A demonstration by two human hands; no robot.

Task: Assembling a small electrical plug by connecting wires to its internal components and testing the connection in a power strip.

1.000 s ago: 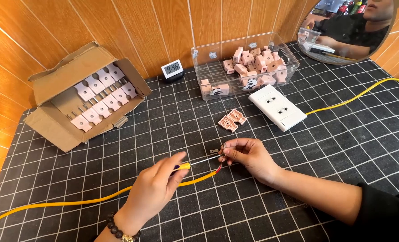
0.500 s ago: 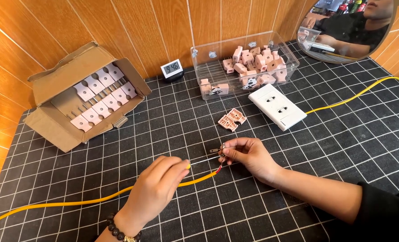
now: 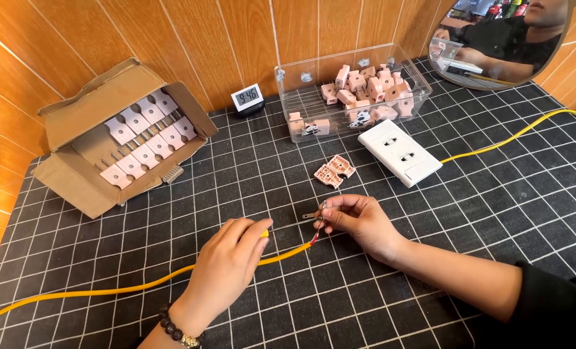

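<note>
My left hand (image 3: 226, 268) is closed around a small tool with a yellow handle (image 3: 264, 231), its thin shaft pointing right. A yellow cable (image 3: 100, 292) runs under that hand, and its stripped red end (image 3: 314, 239) reaches my right hand. My right hand (image 3: 356, 220) pinches a small metal plug prong (image 3: 314, 214) at the cable's tip. A pink plug shell half (image 3: 334, 170) lies just beyond my right hand on the black grid mat (image 3: 249, 168).
An open cardboard box (image 3: 117, 139) of pink plug parts sits at the far left. A clear plastic bin (image 3: 352, 90) holds several pink pieces. A white socket plate (image 3: 399, 152), a small digital clock (image 3: 247, 98), a round mirror (image 3: 501, 39), and more yellow cable (image 3: 514, 134) lie at right.
My left hand has turned and shifted slightly right, bringing the yellow-handled tool closer to the prong. My right hand has hardly moved.
</note>
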